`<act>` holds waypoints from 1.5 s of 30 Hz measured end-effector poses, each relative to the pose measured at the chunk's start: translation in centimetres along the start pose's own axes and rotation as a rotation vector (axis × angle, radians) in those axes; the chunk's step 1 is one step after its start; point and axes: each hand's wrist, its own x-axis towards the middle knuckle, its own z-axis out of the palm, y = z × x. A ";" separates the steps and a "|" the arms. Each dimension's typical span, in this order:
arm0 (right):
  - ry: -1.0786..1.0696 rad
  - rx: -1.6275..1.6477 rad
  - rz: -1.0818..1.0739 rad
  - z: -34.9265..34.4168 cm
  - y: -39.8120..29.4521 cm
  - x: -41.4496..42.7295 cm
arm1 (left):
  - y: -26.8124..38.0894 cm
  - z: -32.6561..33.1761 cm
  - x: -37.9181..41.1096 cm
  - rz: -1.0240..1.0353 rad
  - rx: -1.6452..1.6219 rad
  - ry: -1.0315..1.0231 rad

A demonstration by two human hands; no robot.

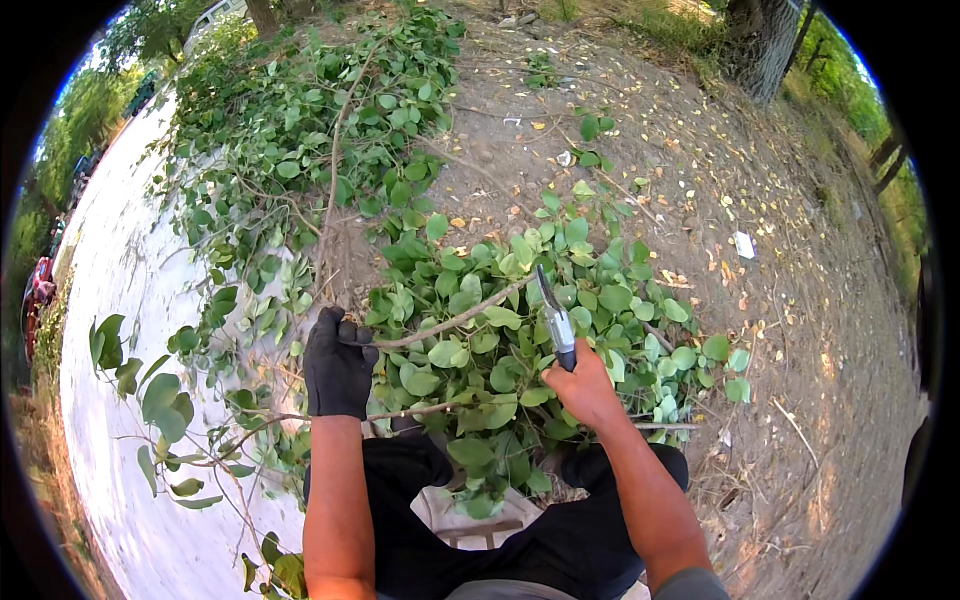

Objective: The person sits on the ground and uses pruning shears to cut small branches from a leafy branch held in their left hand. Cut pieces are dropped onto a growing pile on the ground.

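My left hand [339,367], in a black glove, holds the lower end of a bare brown branch [457,319] that slants up to the right. In my bare right hand [585,382] is a pair of pruning shears [556,315], blades pointing up and away. The blade tips lie at the far end of the branch; whether they touch it cannot be told. Beneath both is a heap of cut leafy branches [442,367], reaching to between my knees. Another leafy branch [270,424] runs below my left wrist to the left.
A larger pile of leafy branches [300,112] lies ahead to the left, with a long bare stem [335,157] across it. A pale paved strip [112,300] runs along the left. Dirt ground [795,300] with fallen leaves is to the right, with a tree trunk [765,52] beyond.
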 end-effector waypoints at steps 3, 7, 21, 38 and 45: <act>-0.126 0.113 0.100 -0.3 -0.3 0.1 | 0.0 0.0 0.2 0.088 -0.009 0.053; -0.313 -0.022 -0.040 0.5 -0.8 -0.5 | -0.6 0.7 0.0 0.107 0.003 0.049; -0.417 -0.004 -0.068 2.1 -2.1 -0.6 | -2.9 3.0 -0.9 0.021 0.093 -0.084; -0.366 0.368 0.142 4.0 -0.2 0.0 | -4.4 4.1 -1.9 0.054 0.091 -0.202; -0.265 0.369 0.200 5.2 -0.6 -0.5 | -4.5 4.3 -1.9 0.022 0.138 -0.183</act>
